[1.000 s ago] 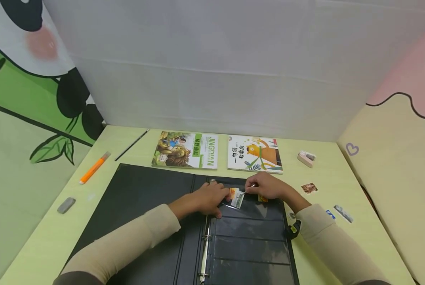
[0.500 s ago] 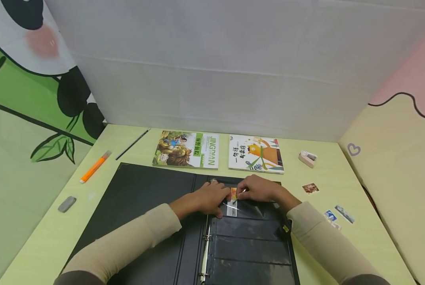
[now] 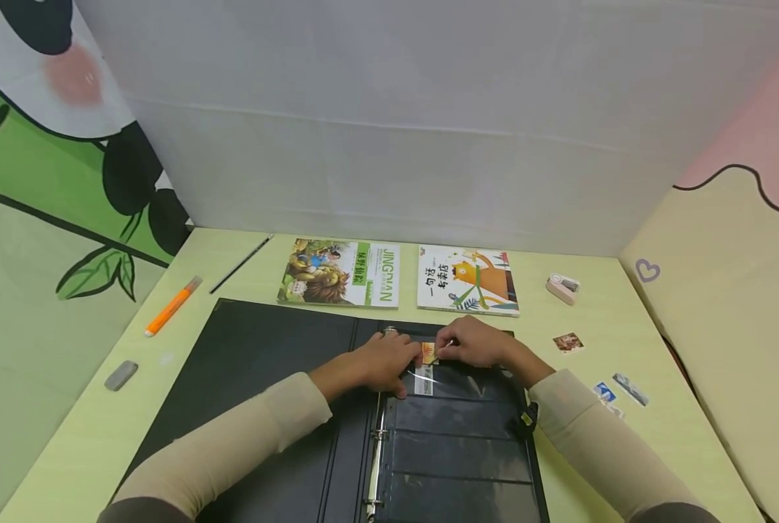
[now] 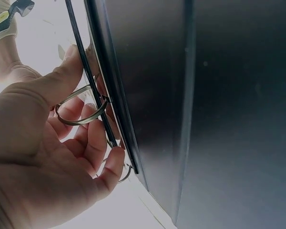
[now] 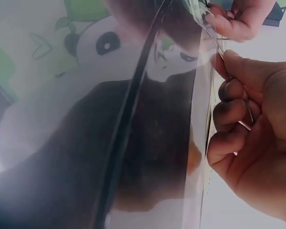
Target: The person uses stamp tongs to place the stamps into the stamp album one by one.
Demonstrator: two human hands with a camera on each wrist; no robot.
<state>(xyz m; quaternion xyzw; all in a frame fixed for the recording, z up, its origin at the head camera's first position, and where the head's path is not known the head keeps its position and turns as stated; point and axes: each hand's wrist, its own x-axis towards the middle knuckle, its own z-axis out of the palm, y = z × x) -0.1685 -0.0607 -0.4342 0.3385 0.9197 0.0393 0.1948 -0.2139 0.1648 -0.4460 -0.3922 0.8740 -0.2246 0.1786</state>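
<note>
A black ring binder (image 3: pixel 284 363) lies open, with a black stamp page (image 3: pixel 461 457) of clear pockets on its right side. Near the top ring, my left hand (image 3: pixel 384 363) pinches the clear film of the top pocket, its fingers bent in the left wrist view. My right hand (image 3: pixel 472 341) holds thin metal tweezers (image 5: pixel 250 113) beside an orange stamp (image 3: pixel 427 353). Below that, a pale grey stamp (image 3: pixel 424 380) sits upright behind the clear film. Whether the tweezer tips touch a stamp is hidden by the fingers.
Loose stamps lie at right, including a brown stamp (image 3: pixel 568 342), a blue stamp (image 3: pixel 604 392) and a grey strip-like stamp (image 3: pixel 631 389). Two books (image 3: pixel 338 273) and a small pink-white object (image 3: pixel 563 288) stand behind. An orange marker (image 3: pixel 173 306), pencil (image 3: pixel 242 263) and eraser (image 3: pixel 121 375) lie left.
The pale stamp, earlier tilted in the tweezers, now sits straight and lower behind the film. My right hand moved left toward the orange stamp. My left hand stayed in place.
</note>
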